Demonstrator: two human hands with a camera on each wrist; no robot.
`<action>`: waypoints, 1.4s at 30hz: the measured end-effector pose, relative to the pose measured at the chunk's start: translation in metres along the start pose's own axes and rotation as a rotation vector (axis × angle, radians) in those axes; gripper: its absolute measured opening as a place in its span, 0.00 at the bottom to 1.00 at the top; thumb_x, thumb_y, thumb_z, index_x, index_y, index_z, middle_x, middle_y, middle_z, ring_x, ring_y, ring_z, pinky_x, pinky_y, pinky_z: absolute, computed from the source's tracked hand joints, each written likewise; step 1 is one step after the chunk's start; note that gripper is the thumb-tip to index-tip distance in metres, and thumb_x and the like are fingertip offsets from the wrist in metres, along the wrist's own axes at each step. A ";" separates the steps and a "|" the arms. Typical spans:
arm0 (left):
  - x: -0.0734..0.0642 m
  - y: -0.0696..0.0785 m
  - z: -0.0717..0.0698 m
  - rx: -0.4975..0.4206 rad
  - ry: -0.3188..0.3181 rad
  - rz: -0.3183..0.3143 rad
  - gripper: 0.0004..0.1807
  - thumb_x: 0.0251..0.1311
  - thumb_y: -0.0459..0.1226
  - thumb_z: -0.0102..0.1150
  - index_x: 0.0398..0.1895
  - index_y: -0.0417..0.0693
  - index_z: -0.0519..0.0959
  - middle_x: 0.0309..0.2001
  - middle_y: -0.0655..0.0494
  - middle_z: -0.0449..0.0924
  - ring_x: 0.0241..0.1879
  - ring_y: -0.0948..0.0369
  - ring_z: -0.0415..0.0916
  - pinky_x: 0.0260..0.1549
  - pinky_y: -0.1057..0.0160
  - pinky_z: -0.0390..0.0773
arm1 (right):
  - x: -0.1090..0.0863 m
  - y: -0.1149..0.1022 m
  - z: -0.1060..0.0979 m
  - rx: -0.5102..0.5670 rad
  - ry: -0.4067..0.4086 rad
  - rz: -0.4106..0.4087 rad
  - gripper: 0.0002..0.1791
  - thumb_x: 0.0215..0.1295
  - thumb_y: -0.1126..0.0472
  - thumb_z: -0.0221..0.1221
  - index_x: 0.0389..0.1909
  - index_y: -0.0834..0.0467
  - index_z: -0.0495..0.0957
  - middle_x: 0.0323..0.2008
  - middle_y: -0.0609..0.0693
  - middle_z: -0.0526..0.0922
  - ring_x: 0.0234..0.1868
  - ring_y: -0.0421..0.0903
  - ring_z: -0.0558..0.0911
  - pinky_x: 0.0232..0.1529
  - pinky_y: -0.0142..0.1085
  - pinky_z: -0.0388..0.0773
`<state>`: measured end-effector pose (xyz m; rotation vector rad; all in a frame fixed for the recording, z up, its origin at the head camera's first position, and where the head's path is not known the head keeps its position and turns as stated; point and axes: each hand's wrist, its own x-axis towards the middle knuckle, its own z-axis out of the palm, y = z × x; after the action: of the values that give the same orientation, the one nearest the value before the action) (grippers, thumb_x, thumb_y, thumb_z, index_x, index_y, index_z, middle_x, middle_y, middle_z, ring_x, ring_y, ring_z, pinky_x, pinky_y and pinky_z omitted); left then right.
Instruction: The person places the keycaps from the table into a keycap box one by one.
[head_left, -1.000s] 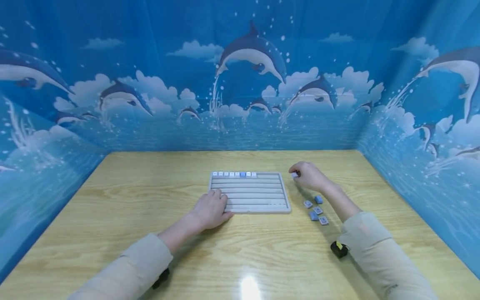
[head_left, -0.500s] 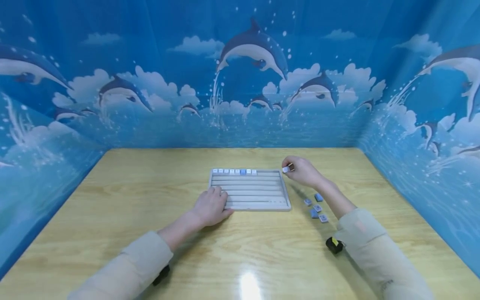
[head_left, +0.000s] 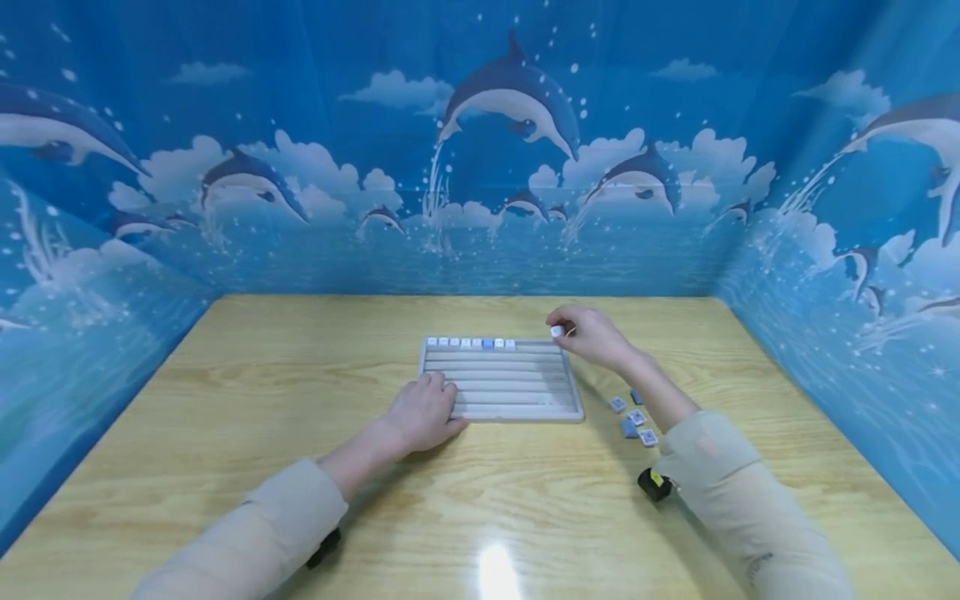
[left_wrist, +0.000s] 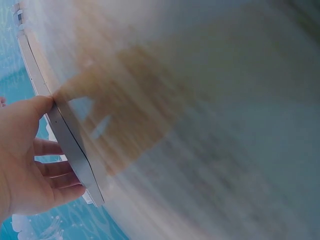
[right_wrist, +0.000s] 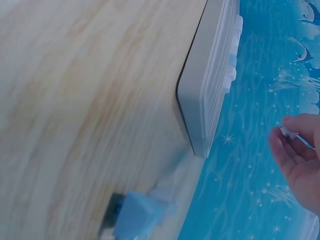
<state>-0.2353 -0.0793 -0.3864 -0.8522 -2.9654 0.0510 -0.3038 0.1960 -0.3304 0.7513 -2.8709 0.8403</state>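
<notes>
A light grey ridged tray point(head_left: 517, 413) lies on the table with a row of white and blue keycaps point(head_left: 466, 342) along its far edge, at the left. My left hand point(head_left: 422, 412) rests over the tray's front left corner. In the left wrist view, its thumb touches the tray's front edge point(left_wrist: 75, 145) and the fingers lie across the side. My right hand point(head_left: 592, 335) pinches a white keycap point(head_left: 557, 331) between thumb and fingertips, above the tray's far right corner. The right wrist view also has this small white keycap point(right_wrist: 288, 133) at the fingertips.
Several loose keycaps point(head_left: 629, 428), blue and white, lie on the table right of the tray, below the right forearm. A blue curtain with dolphins point(head_left: 480, 242) stands behind the table's far edge and along both sides.
My right hand has moved left with the white keycap, from right of the tray to over its far right corner. The left hand has stayed on the tray.
</notes>
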 end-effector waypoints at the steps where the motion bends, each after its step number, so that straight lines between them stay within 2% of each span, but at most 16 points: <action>1: 0.000 0.000 0.000 -0.001 -0.001 0.001 0.25 0.59 0.55 0.54 0.38 0.39 0.74 0.33 0.48 0.68 0.32 0.56 0.65 0.30 0.59 0.72 | 0.001 -0.001 0.000 -0.009 -0.003 -0.005 0.14 0.57 0.72 0.58 0.46 0.69 0.76 0.42 0.61 0.79 0.41 0.53 0.78 0.44 0.43 0.76; 11: -0.002 0.000 0.002 -0.006 0.006 -0.004 0.25 0.59 0.55 0.55 0.38 0.39 0.74 0.33 0.48 0.68 0.31 0.55 0.65 0.29 0.59 0.72 | 0.014 -0.005 0.004 -0.014 -0.052 0.051 0.13 0.59 0.69 0.58 0.46 0.66 0.77 0.42 0.59 0.80 0.40 0.50 0.78 0.41 0.42 0.75; 16: -0.001 0.001 0.001 -0.008 -0.017 -0.015 0.26 0.60 0.55 0.54 0.41 0.38 0.74 0.34 0.47 0.68 0.33 0.55 0.65 0.32 0.59 0.72 | 0.020 -0.002 0.007 -0.032 -0.065 0.029 0.13 0.56 0.71 0.58 0.43 0.67 0.77 0.40 0.59 0.80 0.39 0.50 0.79 0.39 0.41 0.76; 22: 0.001 0.001 0.000 -0.003 -0.005 -0.016 0.26 0.59 0.55 0.54 0.40 0.39 0.74 0.34 0.48 0.68 0.33 0.55 0.65 0.31 0.58 0.72 | 0.030 0.002 0.013 -0.096 -0.102 -0.003 0.13 0.56 0.71 0.59 0.44 0.68 0.77 0.41 0.59 0.80 0.40 0.52 0.79 0.42 0.41 0.76; 29: 0.000 0.002 0.000 0.001 -0.017 -0.007 0.26 0.60 0.54 0.54 0.40 0.38 0.74 0.34 0.47 0.69 0.34 0.55 0.66 0.33 0.58 0.73 | 0.043 0.003 0.027 -0.159 -0.198 0.040 0.15 0.60 0.70 0.56 0.48 0.67 0.76 0.44 0.59 0.79 0.45 0.53 0.77 0.45 0.43 0.74; 35: 0.001 0.002 0.003 0.021 0.003 0.007 0.26 0.59 0.55 0.54 0.38 0.38 0.74 0.33 0.48 0.68 0.32 0.56 0.66 0.30 0.58 0.73 | 0.051 0.005 0.038 -0.207 -0.223 0.066 0.15 0.61 0.71 0.54 0.49 0.69 0.75 0.45 0.61 0.78 0.49 0.55 0.76 0.48 0.44 0.73; 42: 0.004 0.003 0.003 0.025 -0.009 0.002 0.26 0.60 0.56 0.53 0.40 0.39 0.74 0.34 0.48 0.68 0.32 0.56 0.65 0.31 0.59 0.73 | 0.055 0.008 0.049 -0.226 -0.229 0.113 0.12 0.62 0.69 0.54 0.46 0.66 0.78 0.43 0.57 0.79 0.47 0.52 0.77 0.47 0.43 0.74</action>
<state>-0.2367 -0.0746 -0.3891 -0.8549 -2.9659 0.0915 -0.3526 0.1521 -0.3659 0.7063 -3.1643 0.4508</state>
